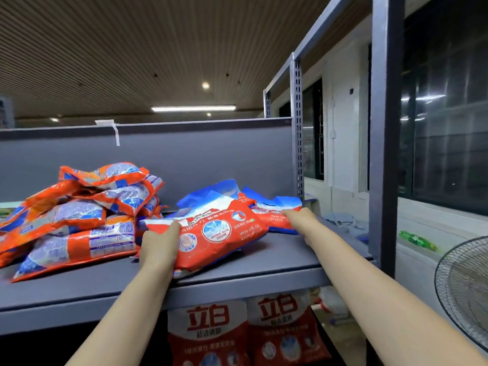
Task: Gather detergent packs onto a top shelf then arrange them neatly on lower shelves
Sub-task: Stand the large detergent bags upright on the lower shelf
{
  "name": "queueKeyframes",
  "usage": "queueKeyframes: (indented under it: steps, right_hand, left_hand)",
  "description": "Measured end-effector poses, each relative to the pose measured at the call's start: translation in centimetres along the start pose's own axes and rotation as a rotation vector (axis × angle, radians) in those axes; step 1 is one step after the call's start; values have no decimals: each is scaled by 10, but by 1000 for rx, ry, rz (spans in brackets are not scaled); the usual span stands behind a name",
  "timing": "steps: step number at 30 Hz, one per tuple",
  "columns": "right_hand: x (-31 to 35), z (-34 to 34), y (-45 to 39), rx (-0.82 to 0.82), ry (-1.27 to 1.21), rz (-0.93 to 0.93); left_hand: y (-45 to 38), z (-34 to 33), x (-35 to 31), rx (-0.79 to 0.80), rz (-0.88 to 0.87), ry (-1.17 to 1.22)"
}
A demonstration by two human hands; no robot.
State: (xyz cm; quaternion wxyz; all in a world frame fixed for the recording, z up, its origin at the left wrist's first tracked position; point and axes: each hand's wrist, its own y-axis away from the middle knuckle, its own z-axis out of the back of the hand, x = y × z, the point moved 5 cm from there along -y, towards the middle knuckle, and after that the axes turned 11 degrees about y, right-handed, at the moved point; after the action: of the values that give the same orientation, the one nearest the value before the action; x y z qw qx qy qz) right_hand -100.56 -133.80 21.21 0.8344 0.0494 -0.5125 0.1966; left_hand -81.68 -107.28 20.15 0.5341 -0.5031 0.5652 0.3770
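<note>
The gathering looks mostly done and the arranging barely begun: orange detergent packs (79, 215) lie heaped on the top shelf (237, 268), two red packs (248, 331) stand below, left hand (159, 244) grips a red-and-blue pack (219, 233), right hand (301, 217) fingers on another (274, 207).

This is looking like a shop or stockroom; grey slotted-steel shelving (298, 143) is carrying heaped detergent packs (87, 215). A strip light (193, 108) is glowing on the slatted ceiling.
</note>
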Motion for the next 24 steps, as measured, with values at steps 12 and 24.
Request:
queueKeyframes:
  steps: [12, 24]
  right_hand:
    - [12, -11, -10, 113, -321, -185]
    - [48, 43, 52, -239, 149, 251]
  left_hand:
    - [-10, -3, -3, -80, -190, -174]
    - [-5, -6, -29, 94, -82, 102]
